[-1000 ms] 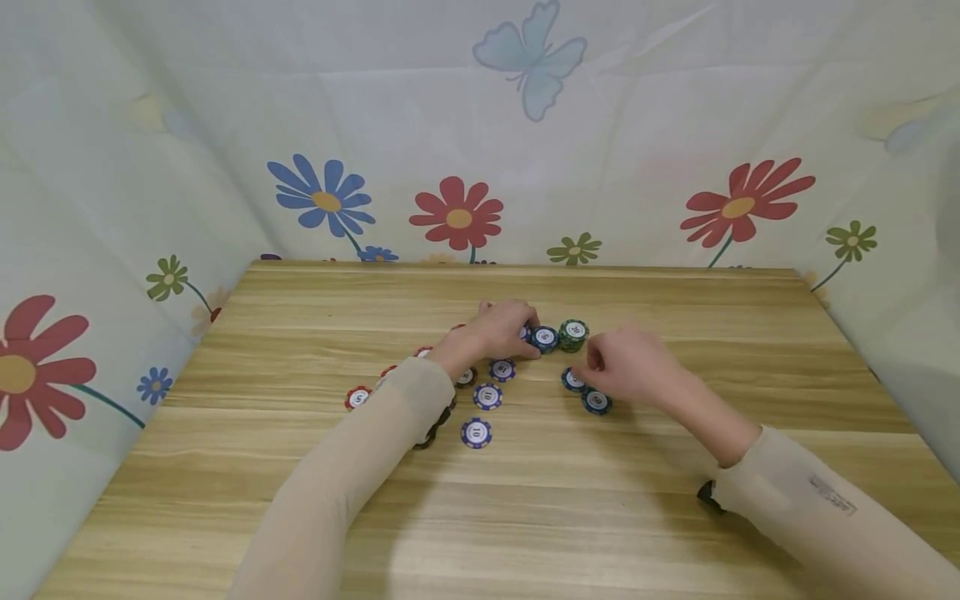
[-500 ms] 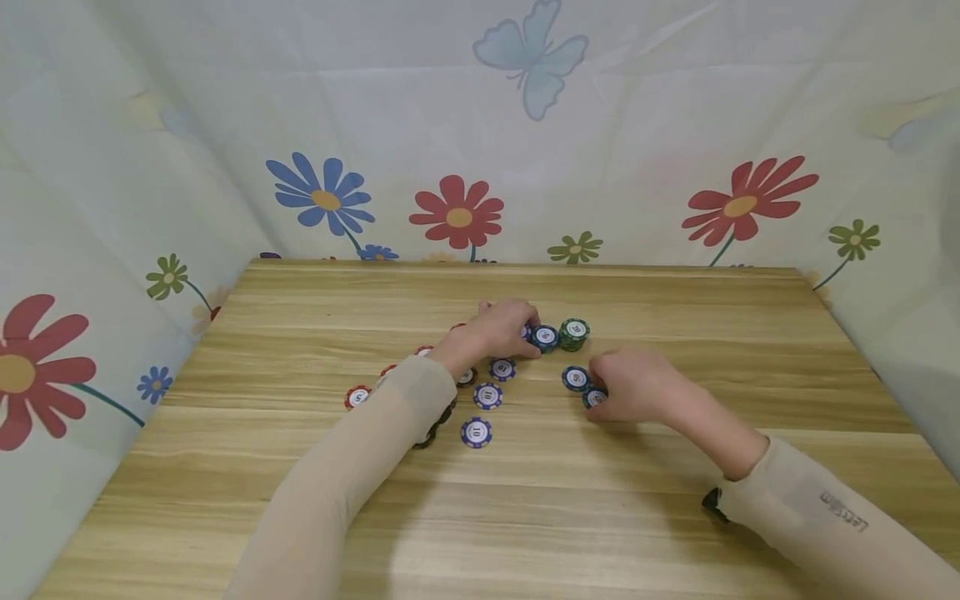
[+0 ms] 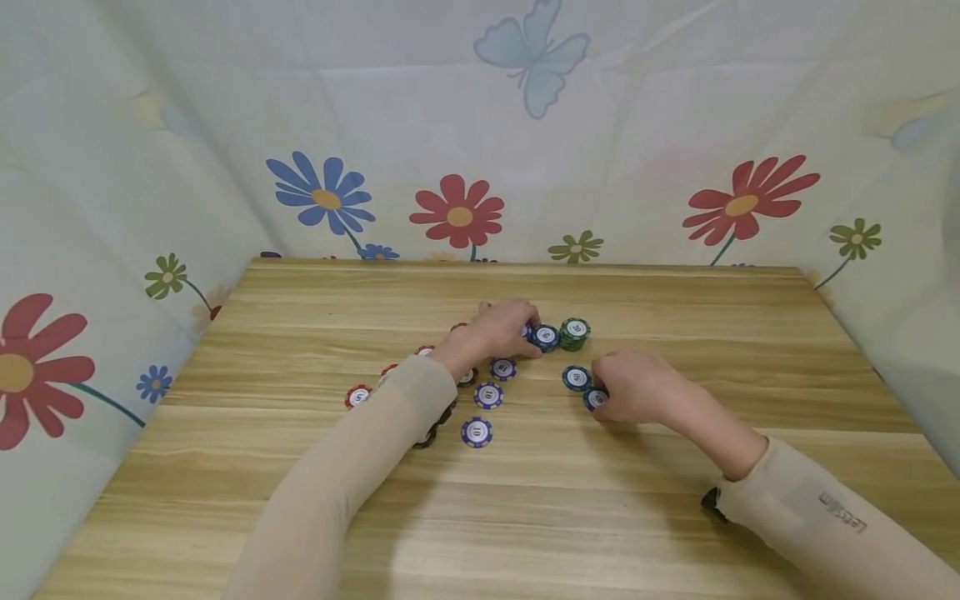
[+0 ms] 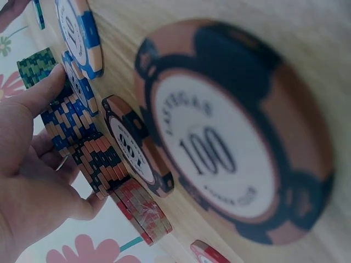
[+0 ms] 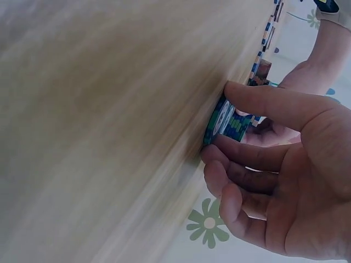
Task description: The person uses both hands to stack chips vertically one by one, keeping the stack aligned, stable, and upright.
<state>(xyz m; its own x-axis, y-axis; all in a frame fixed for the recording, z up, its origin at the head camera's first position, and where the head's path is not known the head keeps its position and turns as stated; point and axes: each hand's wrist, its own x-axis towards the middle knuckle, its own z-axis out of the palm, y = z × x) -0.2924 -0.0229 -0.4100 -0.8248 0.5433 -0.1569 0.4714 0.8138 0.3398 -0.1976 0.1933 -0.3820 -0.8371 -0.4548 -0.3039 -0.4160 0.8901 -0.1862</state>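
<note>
My left hand (image 3: 501,327) spans a row of poker chip stacks. In the left wrist view its thumb lies against the front of the row and its fingers curl behind. That row has a blue stack (image 4: 68,123), a black-and-orange stack (image 4: 101,164) and a red stack (image 4: 142,213); a green stack (image 4: 35,68) stands at the far end. Lower right, my right hand (image 3: 637,385) pinches a dark teal poker chip (image 5: 215,121) between thumb and forefinger at the tabletop, its other fingers loosely curled. Another teal chip (image 3: 576,377) lies right beside it.
Several blue 10 chips (image 3: 477,432) lie singly left of centre. Black 100 chips (image 4: 214,148) lie under the left forearm's line, partly hidden by the sleeve. Red chips (image 3: 358,397) lie farther left. A flowered curtain (image 3: 615,142) borders the wooden table (image 3: 675,533).
My right hand has shifted from the farther teal chip toward the nearer one and taken hold of its edge. My left hand has stayed at the stacks.
</note>
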